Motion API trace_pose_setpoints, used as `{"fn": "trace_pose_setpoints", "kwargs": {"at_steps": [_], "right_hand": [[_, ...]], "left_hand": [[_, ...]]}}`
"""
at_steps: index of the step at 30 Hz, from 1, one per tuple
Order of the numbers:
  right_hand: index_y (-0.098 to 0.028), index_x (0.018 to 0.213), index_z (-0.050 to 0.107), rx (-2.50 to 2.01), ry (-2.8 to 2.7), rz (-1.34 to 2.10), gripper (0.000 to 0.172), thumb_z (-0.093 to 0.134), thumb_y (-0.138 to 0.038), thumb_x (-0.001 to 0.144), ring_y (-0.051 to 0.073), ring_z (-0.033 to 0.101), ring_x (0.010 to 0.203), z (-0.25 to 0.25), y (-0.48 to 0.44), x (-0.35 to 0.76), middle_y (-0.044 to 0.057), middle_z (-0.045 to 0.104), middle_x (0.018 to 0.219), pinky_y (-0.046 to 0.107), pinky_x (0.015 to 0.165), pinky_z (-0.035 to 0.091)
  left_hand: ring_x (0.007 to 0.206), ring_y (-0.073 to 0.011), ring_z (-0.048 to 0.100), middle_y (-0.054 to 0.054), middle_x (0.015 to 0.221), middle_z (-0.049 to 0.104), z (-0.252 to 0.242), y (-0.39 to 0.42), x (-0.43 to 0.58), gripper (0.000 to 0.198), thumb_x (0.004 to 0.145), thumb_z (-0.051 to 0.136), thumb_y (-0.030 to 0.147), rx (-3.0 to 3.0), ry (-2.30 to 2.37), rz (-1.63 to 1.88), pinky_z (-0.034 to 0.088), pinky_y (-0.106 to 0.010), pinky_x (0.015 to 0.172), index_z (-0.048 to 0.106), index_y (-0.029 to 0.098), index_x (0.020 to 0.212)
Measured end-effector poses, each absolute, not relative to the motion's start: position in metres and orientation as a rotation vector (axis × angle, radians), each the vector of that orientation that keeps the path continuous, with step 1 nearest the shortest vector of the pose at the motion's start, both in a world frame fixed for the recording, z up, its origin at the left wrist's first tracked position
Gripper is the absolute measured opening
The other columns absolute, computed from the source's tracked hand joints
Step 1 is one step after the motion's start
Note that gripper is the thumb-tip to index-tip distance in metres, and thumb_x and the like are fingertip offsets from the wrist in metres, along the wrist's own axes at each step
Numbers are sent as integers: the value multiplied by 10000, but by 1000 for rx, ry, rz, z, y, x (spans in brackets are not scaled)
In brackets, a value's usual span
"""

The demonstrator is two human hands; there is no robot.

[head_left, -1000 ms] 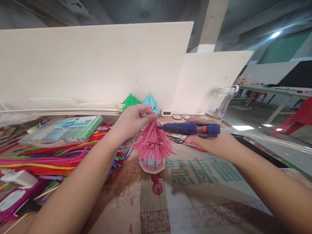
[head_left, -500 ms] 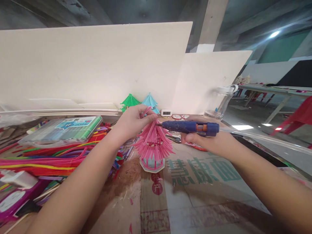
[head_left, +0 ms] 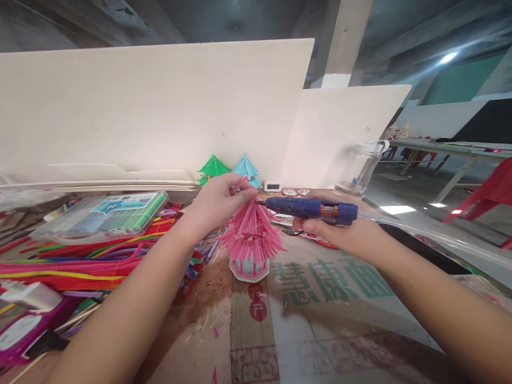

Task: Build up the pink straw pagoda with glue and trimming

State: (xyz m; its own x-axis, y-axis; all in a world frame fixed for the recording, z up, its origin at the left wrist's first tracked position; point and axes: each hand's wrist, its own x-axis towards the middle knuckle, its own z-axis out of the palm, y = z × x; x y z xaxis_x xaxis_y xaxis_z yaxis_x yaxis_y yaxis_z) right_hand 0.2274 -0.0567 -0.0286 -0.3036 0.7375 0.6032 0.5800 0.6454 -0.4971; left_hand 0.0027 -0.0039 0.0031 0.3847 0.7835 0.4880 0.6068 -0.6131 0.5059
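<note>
Thumb and fingers of the left hand (head_left: 216,200) are pinched on a pink strip (head_left: 241,183), from the head view, right at the peak of the pink model (head_left: 252,242). Just beside that pinch, the right hand (head_left: 340,232) is wrapped around a blue glue gun (head_left: 306,209), nozzle at the upper roof; whether it touches I can't tell. Below the grip, the lower roof looks fully fringed, standing on its pale base (head_left: 248,276). I'd judge the upper roof partly covered, the peak unfinished; fingers hide much of it.
</note>
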Motion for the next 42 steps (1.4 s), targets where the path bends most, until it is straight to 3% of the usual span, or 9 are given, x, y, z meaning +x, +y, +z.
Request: {"fn": "trace_pose_setpoints", "kwargs": {"at_steps": [7,14,27,34,42], "right_hand": [[-201,840,592,-986,-1972,251,275,646,-457,755,163,598,633,-31,-57,227,19,668,734,268,576,451],[-225,899,612,-991,-1967,135,276,671,-443,741,180,634,696,-32,-57,226,15,698,809,279,613,490],[-267,955,638,-928,-1986,156,257,670,-434,762,236,670,907,-34,-57,223,31,712,1016,346,754,536],[-269,940,627,-965,-2013,142,260,675,-442,752,236,665,874,-34,-58,223,26,712,978,337,715,523],[-217,852,590,-1111,-2057,168,302,654,-489,737,197,592,694,-35,-55,225,17,648,757,304,620,430]], "left_hand": [[515,-111,391,39,546,478,3,-4,4,259,808,560,376,2402,1245,1049,263,-241,502,673,163,712],[547,-115,413,2,627,575,3,-4,3,281,821,536,368,2393,1209,1027,291,-240,531,681,143,737],[528,-112,386,26,586,509,5,-5,3,266,813,545,356,2407,1232,1063,272,-244,520,681,153,708],[525,-111,376,34,574,485,3,-2,1,257,807,544,366,2402,1239,1082,263,-238,508,644,160,692],[568,-118,404,21,628,519,4,-1,0,249,798,541,358,2411,1240,1092,293,-238,537,629,156,681]]}}
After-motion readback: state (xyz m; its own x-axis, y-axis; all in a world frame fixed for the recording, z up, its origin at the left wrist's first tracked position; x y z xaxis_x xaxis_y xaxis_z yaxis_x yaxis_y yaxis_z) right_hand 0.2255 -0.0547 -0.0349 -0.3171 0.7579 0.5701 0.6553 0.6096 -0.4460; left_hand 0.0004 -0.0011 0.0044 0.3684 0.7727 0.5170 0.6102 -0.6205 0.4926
